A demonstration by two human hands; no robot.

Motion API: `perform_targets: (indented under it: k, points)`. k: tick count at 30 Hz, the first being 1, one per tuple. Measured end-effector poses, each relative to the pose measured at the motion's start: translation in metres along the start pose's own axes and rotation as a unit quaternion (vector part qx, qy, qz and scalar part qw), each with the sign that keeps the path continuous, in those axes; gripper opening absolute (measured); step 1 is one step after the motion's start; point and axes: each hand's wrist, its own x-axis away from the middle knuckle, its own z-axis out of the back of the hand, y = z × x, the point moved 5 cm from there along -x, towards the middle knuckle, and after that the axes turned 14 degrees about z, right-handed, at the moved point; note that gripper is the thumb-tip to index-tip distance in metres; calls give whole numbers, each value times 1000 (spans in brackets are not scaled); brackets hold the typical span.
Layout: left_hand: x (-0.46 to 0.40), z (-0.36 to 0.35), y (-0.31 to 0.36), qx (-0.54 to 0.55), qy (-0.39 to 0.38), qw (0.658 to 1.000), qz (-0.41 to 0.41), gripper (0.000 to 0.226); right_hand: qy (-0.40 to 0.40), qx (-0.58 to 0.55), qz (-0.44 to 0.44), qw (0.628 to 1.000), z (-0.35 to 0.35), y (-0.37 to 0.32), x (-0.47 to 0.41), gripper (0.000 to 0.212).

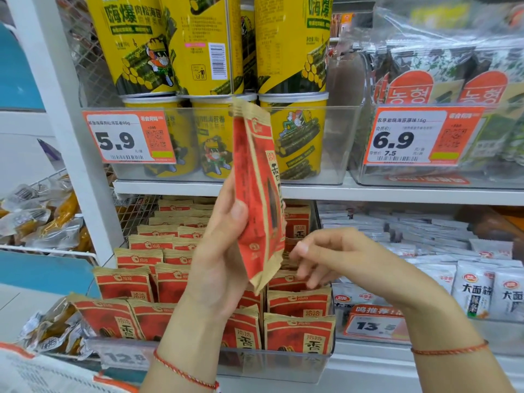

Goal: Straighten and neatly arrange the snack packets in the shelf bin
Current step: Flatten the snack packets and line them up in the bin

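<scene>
A: How are the hands placed?

B: The left hand (218, 251) is raised in front of the shelf, palm towards the camera, its fingers (239, 214) and thumb curled round the lower half of one red snack packet (259, 191), held upright and edge-on above the bin. The right hand (326, 253) reaches in from the right, just beside the packet's bottom corner, fingers loosely bent and holding nothing. Each wrist wears a thin red string bracelet.

A: And the rest of the packets?

B: They stand in the clear shelf bin (272, 364) on the lower shelf, in about four columns running back; four packets show in the front row. I cannot count the full rows behind.

A: Above?

B: Six yellow canisters (295, 134), stacked two high, and two orange price tags (127, 136).
</scene>
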Motion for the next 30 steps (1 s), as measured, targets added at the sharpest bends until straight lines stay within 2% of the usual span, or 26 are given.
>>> perform_targets:
  k: [2, 4, 7, 12, 16, 25, 30]
  points:
    - [-1, 2, 1, -66, 20, 998, -8, 101, 105, 19, 51, 993, 16, -7, 1, 20]
    - [-3, 4, -2, -108, 32, 994, -12, 98, 209, 18, 124, 970, 29, -18, 6, 24]
    - [-3, 2, -4, -166, 37, 985, -7, 91, 278, 12, 202, 939, 37, -30, 13, 31]
    - [-2, -12, -13, -235, 8, 972, -1, 83, 291, -20, 270, 918, 27, -44, 14, 7]
    - [-5, -15, -16, -242, 0, 970, 1, 70, 309, -47, 298, 902, 27, -51, 19, 11]
    - [-7, -17, -16, -255, 11, 967, -4, 71, 306, -31, 294, 905, 28, -54, 21, 14]
    - [-5, -19, -15, -284, 27, 958, -20, 69, 358, 52, 271, 892, 32, -49, 24, 34]
